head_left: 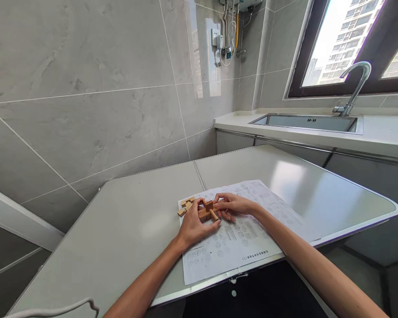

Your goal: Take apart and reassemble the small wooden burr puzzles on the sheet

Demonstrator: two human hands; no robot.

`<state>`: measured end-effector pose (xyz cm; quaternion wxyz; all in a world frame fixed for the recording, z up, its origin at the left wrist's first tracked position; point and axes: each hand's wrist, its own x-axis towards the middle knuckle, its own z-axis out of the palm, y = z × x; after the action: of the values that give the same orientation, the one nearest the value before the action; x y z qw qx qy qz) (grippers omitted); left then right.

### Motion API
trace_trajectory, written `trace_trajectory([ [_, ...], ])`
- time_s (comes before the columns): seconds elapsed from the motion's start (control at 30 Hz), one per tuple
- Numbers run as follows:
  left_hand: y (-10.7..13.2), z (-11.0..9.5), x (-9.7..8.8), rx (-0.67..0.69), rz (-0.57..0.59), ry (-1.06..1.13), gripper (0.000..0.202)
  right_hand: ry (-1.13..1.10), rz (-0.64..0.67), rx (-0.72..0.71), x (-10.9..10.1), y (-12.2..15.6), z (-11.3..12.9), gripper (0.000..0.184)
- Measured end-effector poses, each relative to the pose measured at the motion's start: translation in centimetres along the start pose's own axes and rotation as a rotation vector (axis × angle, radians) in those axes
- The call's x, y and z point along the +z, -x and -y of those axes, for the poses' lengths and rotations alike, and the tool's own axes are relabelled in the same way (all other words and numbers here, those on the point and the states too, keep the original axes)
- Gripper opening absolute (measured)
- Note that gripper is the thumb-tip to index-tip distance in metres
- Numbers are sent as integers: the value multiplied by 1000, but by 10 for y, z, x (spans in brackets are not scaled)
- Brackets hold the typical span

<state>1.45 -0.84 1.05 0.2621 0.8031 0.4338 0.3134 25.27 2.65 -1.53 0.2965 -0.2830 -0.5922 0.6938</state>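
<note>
Between my two hands is a partly joined wooden burr puzzle (205, 214), made of brown notched sticks that cross each other. My left hand (195, 225) is closed round its left side, with the thumb along the near edge. From the right, my right hand (231, 206) pinches the end of a stick on the puzzle's right side. Just beyond my left fingers lie several loose, lighter wooden pieces (185, 206). Beneath everything is a printed instruction sheet (225, 256) with small diagrams. My fingers hide parts of the puzzle.
The sheet lies on a pale folding table (146, 216) with a seam across it. A grey tiled wall (119, 123) borders the far left side. Behind the table's right part stands a counter (384, 128) with a sink (305, 123) and a tap (358, 84).
</note>
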Motion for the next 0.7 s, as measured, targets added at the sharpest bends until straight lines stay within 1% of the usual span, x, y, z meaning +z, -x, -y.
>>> trace_trajectory([
  [0.13,0,-1,-2,33,8,-6,74,-3,13,-14,-1,0,0,42],
  [0.27,1,2,-2,96,-10,-27,81,0,-10,-44,1,1,0,41],
  [0.47,1,6,0,112,-28,-11,85,-5,-34,-81,2,1,-1,40],
  [0.7,1,2,-2,161,-68,-2,82,-96,13,-76,2,1,0,36],
])
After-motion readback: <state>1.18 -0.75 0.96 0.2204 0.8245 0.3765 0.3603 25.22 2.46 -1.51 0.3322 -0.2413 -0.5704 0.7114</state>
